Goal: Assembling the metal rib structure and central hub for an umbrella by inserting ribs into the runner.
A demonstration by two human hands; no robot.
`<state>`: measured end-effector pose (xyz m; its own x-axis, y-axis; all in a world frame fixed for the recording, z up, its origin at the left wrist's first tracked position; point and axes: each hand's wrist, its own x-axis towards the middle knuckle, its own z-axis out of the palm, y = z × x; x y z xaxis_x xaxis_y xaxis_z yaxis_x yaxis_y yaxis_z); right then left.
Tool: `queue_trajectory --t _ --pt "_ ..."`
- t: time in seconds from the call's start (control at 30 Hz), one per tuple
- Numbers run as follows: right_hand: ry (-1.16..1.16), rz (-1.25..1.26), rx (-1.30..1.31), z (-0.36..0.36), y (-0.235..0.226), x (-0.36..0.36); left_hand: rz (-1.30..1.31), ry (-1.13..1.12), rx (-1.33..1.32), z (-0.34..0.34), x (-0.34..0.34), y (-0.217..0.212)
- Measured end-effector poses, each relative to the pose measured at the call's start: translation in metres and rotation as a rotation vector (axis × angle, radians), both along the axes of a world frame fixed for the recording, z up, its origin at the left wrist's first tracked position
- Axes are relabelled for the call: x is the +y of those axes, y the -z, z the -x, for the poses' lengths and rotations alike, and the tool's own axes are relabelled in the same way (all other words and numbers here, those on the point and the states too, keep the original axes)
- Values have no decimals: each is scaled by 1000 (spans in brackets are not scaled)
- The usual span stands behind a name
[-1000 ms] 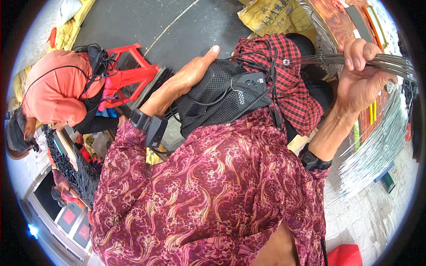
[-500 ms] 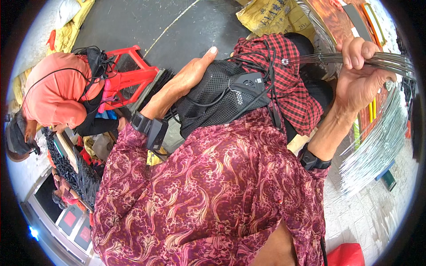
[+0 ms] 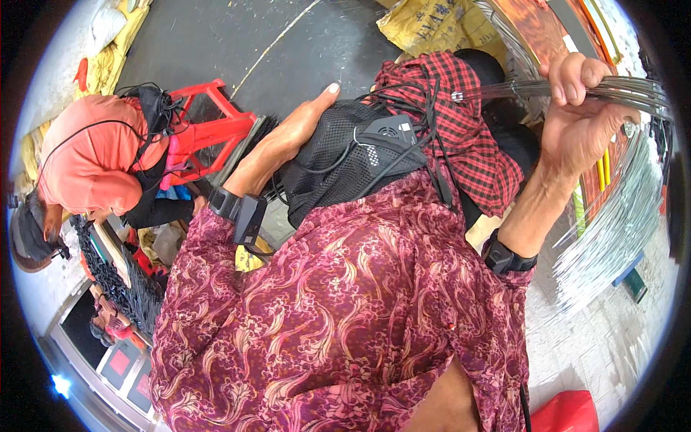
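Note:
A bundle of thin dark wires (image 3: 633,92) lies across the palm of my right hand (image 3: 576,119), whose fingers curl over it. The bundle runs left to a pale tip by the red-and-black checked cloth on my lap (image 3: 486,169). My left hand (image 3: 306,126) is at the far left side of a black mesh bag (image 3: 327,162) worn at my front. Its thumb stretches forward; the other fingers are hidden behind the bag. Black cables (image 3: 435,108) trail over the bag and the cloth.
A large fan of pale wires (image 3: 601,234) hangs at the right beside a reddish wooden board (image 3: 529,29). At left, a person in a coral top (image 3: 93,151) bends near a red plastic stool (image 3: 205,137) and a pile of black strands (image 3: 108,259). Yellow sacks (image 3: 439,32) lie ahead.
My left hand has shifted slightly left and nearer to me. My right hand still grips the wires, almost unmoved. The view has turned a little.

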<state>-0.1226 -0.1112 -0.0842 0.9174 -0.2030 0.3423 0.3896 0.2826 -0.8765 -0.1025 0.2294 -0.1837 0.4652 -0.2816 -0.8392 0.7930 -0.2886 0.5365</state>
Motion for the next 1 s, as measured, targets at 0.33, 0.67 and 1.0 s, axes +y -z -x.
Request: queue_trajectory --t 0.33,0.67,1.0 --pt "22 -17 -26 2 3 2 162 -330 289 48 59 41" --pt "67 -67 -105 6 1 -4 123 -231 233 112 133 103" --pt "119 -27 8 20 7 7 119 357 -108 3 28 31"
